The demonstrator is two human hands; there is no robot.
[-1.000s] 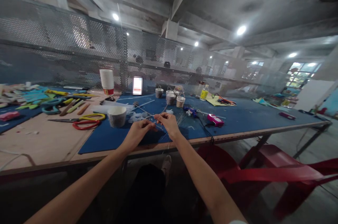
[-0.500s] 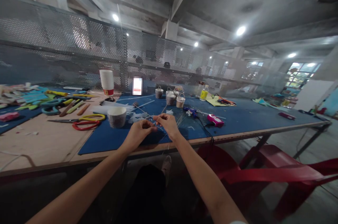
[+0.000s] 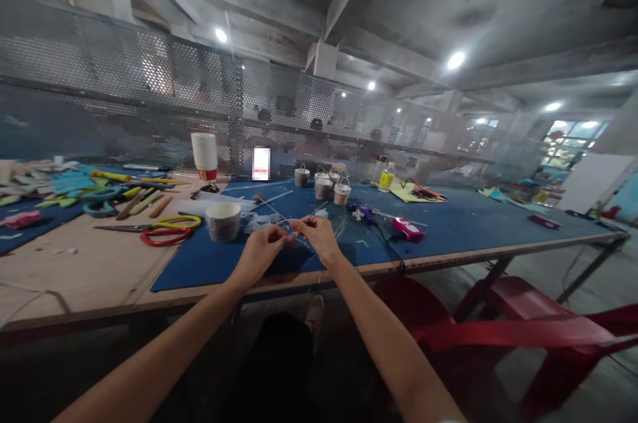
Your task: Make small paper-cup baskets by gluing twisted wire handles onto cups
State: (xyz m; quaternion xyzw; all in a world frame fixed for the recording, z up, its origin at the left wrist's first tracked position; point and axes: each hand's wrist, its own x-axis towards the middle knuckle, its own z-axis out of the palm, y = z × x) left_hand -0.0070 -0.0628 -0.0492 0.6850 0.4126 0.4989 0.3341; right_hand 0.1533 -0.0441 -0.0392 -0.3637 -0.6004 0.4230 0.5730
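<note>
Over the front of the blue mat (image 3: 194, 270), my left hand (image 3: 262, 250) and my right hand (image 3: 319, 237) are nearly touching, fingertips pinched. Between them runs a thin pale wire (image 3: 285, 221), bent in a curve; both hands grip it. Its exact ends are hidden by the fingers. To the left of my left hand stands a grey-white cup (image 3: 222, 221). Thin loose strands (image 3: 340, 229) lie just right of my right hand. Behind the hands sit several small buckets with looped handles, one of them a light bucket (image 3: 341, 193).
Red-and-yellow scissors (image 3: 169, 235) lie left of the cup, near a stack of paper cups (image 3: 204, 155). On the right are a blue glue gun (image 3: 363, 213) with a cable, a pink box (image 3: 407, 229) and a yellow-labelled bottle (image 3: 386, 178). Red chairs (image 3: 498, 330) stand in front.
The hands stay together on the wire, with only a slight shift of the fingers. The whole view has moved a little; the objects on the table have not moved.
</note>
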